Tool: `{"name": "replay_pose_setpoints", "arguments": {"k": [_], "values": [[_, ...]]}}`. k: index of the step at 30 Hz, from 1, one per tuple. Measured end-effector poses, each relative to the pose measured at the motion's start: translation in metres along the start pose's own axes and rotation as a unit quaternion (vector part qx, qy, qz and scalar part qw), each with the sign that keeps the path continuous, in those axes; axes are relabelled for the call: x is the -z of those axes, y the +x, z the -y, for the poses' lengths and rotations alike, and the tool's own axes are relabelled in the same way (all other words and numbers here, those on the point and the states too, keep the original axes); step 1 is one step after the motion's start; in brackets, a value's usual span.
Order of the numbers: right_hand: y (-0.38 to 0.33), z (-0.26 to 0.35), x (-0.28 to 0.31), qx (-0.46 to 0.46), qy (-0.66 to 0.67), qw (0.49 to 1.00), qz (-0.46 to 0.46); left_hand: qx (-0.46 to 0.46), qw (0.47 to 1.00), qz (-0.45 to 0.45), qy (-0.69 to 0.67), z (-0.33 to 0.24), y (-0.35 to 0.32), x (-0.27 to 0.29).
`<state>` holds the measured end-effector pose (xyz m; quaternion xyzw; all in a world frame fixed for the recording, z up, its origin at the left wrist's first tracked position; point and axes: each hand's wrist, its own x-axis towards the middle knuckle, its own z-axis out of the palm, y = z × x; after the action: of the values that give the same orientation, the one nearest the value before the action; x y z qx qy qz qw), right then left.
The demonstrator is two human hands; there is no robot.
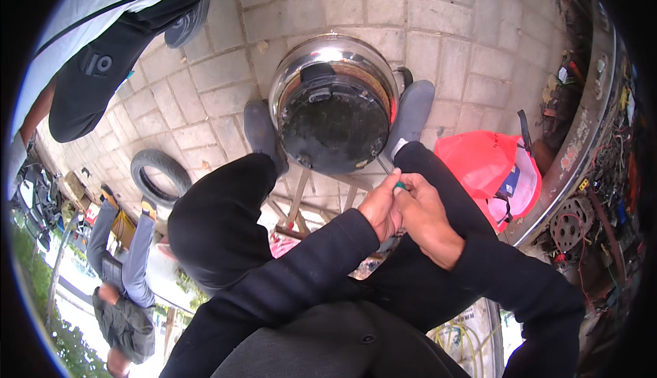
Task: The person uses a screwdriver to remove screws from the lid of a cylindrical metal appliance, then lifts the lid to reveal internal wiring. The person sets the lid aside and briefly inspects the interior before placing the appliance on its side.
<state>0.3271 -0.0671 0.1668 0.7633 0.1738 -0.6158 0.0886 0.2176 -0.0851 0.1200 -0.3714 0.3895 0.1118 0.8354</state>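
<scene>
Between my feet a round, shiny metal pot (294, 63) lies tilted, its black base (335, 131) facing up toward me. Brown staining rings the metal beside the base, and a dark handle (405, 77) sticks out at the right. My left hand (380, 208) and my right hand (430, 224) meet just below the pot's lower right edge. Both are closed round a screwdriver (400, 185). Only a bit of its green handle and a thin shaft pointing at the base show; the fingers hide the rest.
A red and white bag (479, 162) lies on the paving right of my leg. Along the right, a large metal rim (582, 131) borders a heap of scrap parts and wires (616, 207). A tyre (161, 176) lies at left. Two other people are at the left, one close by at upper left.
</scene>
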Motion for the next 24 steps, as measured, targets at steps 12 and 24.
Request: {"name": "replay_pose_setpoints", "arguments": {"k": [12, 24], "values": [[-0.012, -0.015, -0.047, -0.075, 0.231, 0.963, -0.115, -0.051, 0.987, -0.150, 0.019, 0.021, 0.016, 0.021], [-0.013, -0.010, -0.055, -0.056, 0.310, 0.942, -0.114, -0.064, 0.931, -0.267, 0.239, 0.005, 0.011, 0.009]]}}
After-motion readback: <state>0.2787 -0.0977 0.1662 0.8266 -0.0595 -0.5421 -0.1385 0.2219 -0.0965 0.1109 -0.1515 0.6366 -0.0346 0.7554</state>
